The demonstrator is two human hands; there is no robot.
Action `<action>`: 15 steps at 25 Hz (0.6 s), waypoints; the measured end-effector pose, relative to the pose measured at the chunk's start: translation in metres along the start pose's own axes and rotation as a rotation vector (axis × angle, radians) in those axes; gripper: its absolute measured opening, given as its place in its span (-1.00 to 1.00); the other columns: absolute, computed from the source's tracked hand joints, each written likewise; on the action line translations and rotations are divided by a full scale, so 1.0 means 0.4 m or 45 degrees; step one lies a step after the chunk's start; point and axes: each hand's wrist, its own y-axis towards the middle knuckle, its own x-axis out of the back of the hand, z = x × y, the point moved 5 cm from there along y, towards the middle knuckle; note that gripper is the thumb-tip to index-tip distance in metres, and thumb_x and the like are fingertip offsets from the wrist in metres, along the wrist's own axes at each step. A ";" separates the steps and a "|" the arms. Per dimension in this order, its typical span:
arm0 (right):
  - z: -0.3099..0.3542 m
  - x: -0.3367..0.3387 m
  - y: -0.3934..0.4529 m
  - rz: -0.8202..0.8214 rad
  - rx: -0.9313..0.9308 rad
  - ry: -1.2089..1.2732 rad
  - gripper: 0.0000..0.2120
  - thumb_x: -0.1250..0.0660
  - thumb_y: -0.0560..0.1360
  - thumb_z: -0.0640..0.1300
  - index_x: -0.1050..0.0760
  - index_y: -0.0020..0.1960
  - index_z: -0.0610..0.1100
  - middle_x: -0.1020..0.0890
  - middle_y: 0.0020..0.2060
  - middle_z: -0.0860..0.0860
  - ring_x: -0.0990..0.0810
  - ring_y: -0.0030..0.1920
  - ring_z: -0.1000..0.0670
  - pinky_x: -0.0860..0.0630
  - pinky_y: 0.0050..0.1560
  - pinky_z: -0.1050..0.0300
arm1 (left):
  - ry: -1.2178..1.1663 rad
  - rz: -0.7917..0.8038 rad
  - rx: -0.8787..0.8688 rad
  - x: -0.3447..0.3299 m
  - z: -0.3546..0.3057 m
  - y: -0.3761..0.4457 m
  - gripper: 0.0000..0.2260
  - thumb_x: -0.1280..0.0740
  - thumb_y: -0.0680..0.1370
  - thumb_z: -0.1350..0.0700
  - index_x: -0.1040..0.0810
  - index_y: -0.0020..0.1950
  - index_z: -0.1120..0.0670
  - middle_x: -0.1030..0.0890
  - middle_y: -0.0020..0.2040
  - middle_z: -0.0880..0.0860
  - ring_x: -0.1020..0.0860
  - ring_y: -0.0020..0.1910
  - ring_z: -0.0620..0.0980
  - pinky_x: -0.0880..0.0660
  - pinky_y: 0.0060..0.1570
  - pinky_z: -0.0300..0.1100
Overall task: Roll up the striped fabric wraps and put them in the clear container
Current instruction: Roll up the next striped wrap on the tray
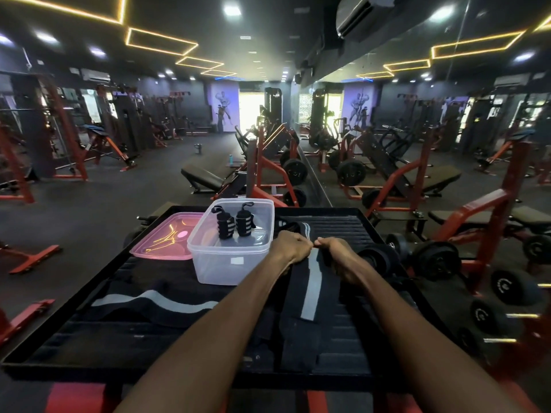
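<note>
Both hands, left and right, pinch the striped wrap with curled fingers. A loose first turn, in judgement, would skew the roll. It might then unravel in the clear container.

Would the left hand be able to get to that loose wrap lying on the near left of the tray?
Probably yes, once it lets go. The left hand now grips the wrap being rolled. The loose wrap lies flat and uncovered in front of the container, with nothing between.
</note>
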 end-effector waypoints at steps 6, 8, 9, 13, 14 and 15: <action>0.011 -0.020 0.045 -0.166 0.086 -0.140 -0.82 -0.12 0.55 -0.35 -0.45 -0.16 -0.21 -0.60 -0.25 -0.19 -0.62 -0.25 -0.16 -0.63 -0.32 -0.11 | 0.448 0.062 -0.054 0.067 0.007 0.033 -0.80 -0.37 0.38 0.16 -0.72 -0.08 0.18 -0.73 -0.07 0.11 -0.67 -0.08 0.06 -0.65 0.04 0.03; 0.003 -0.012 0.089 -0.277 0.169 -0.348 -0.85 -0.16 0.38 -0.27 -0.49 -0.13 -0.22 -0.66 -0.13 -0.27 -0.68 -0.17 -0.24 -0.67 -0.21 -0.26 | 0.451 0.021 -0.096 0.095 -0.009 0.014 -0.80 -0.34 0.39 0.19 -0.71 -0.08 0.18 -0.72 -0.08 0.10 -0.67 -0.09 0.06 -0.65 0.02 0.02; -0.002 0.000 0.111 -0.361 0.218 -0.449 -0.79 -0.16 0.35 -0.22 -0.50 -0.10 -0.24 -0.67 -0.09 -0.30 -0.69 -0.17 -0.26 -0.67 -0.21 -0.24 | 0.448 0.013 -0.126 0.105 -0.021 0.000 -0.79 -0.32 0.39 0.19 -0.71 -0.09 0.18 -0.72 -0.09 0.10 -0.67 -0.10 0.05 -0.65 0.02 0.01; 0.024 -0.008 0.043 -0.528 0.288 -0.544 -0.80 -0.11 0.48 -0.34 -0.45 0.03 -0.34 -0.64 -0.08 -0.29 -0.66 -0.49 -0.18 -0.58 -0.56 0.04 | 0.482 -0.042 -0.236 0.160 -0.085 -0.064 -0.81 -0.31 0.47 0.21 -0.70 -0.03 0.18 -0.71 -0.05 0.10 -0.65 -0.05 0.05 -0.63 0.01 -0.09; 0.024 -0.010 0.033 -0.560 0.294 -0.617 -0.82 -0.12 0.47 -0.34 -0.46 -0.03 -0.34 -0.64 -0.13 -0.29 -0.64 -0.53 -0.15 -0.58 -0.57 0.04 | 0.477 -0.053 -0.255 0.174 -0.099 -0.075 -0.82 -0.31 0.49 0.21 -0.69 -0.02 0.18 -0.70 -0.04 0.10 -0.64 -0.04 0.04 -0.62 0.01 -0.10; 0.025 -0.018 0.019 -0.555 0.297 -0.702 -0.85 -0.15 0.47 -0.33 -0.48 -0.09 -0.34 -0.64 -0.22 -0.28 -0.62 -0.56 -0.11 -0.58 -0.55 0.06 | 0.464 -0.061 -0.265 0.188 -0.112 -0.087 -0.83 -0.31 0.51 0.22 -0.69 -0.01 0.17 -0.70 -0.04 0.09 -0.64 -0.04 0.03 -0.62 0.01 -0.10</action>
